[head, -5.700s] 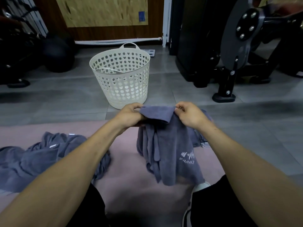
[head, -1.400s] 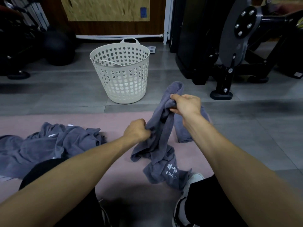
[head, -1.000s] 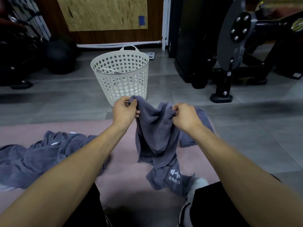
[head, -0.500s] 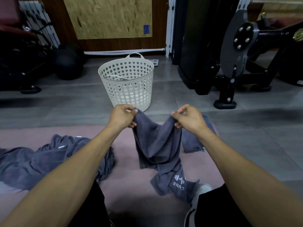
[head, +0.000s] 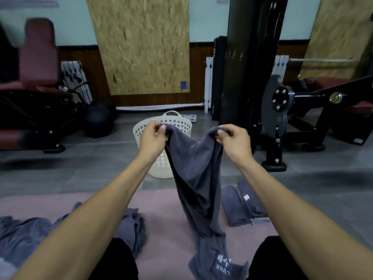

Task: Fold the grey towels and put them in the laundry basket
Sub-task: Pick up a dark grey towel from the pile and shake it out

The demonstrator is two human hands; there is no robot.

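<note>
From the head view, your left hand (head: 151,138) and right hand (head: 234,140) each pinched a top corner of the towel (head: 194,178), which hung limp before the basket (head: 161,166). It looked soft, light and floppy, so the corners were the best hold.

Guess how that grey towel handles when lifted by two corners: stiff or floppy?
Likely floppy: the grey towel sags between the left hand and right hand, its lower end crumpling on the pink mat. Probably light: fingertip pinches hold it. Unlikely to slip, given its matte surface.

Left hand (head: 152,138), right hand (head: 234,139) raised apart, fingers pinched, arms outstretched.
</note>
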